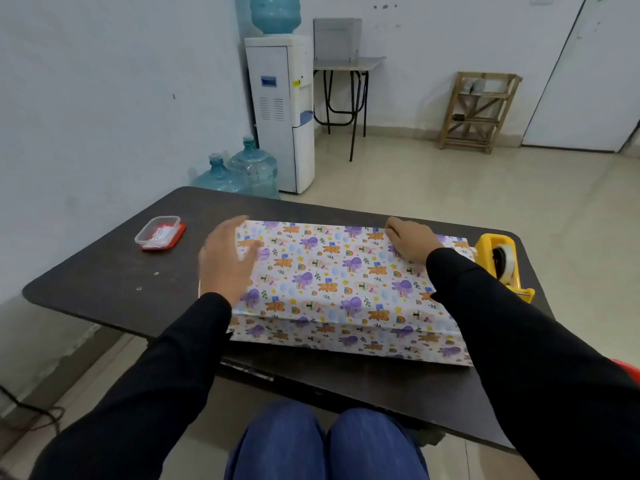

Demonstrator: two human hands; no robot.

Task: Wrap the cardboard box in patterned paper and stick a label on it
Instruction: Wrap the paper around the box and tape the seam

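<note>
White patterned paper (332, 282) with purple and orange cartoon animals covers the box on the dark table (104, 271); no cardboard shows. A flap of the paper lies flat toward the table's near edge. My left hand (227, 259) is blurred, its fingers spread flat over the left end of the wrapped box. At the far right corner of the top, my right hand (408, 242) presses down with curled fingers.
A yellow tape dispenser (502, 263) stands at the table's right edge, just beyond my right forearm. A small clear container with a red lid (160, 233) sits at the far left. A water dispenser (282, 109) and spare bottles stand behind the table.
</note>
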